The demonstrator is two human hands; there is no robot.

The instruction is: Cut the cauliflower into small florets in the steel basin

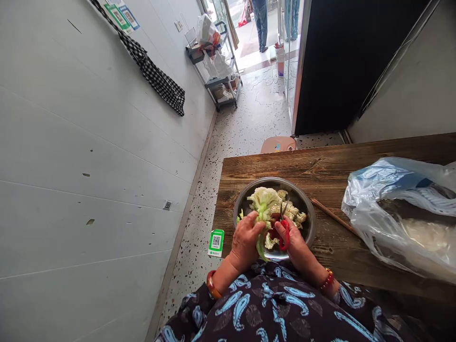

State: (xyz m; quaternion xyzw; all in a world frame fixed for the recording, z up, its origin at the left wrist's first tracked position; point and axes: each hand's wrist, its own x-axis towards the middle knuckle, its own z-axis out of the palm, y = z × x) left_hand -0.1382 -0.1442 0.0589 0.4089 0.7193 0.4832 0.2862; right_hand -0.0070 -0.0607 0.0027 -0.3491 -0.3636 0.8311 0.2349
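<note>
My left hand (245, 237) is closed round the stem of a piece of cauliflower (264, 198), its pale head pointing away from me and a green leaf hanging below. In my right hand (295, 242) is a pair of scissors (285, 236) with red handles; the dark blades point up and away, beside the cauliflower stem. Both hands are over a round steel bowl (312, 228) on the wooden table. Cut cauliflower florets (292, 211) lie in the bowl, partly hidden by my hands and the held piece.
On the table (335, 164), right of the bowl, lie thin brown sticks (333, 214) and a clear plastic bag (374, 228). A green QR card (215, 242) is at the left edge. Beyond are a stool (276, 144), a loaded cart (221, 80) and a person (261, 23) in the doorway.
</note>
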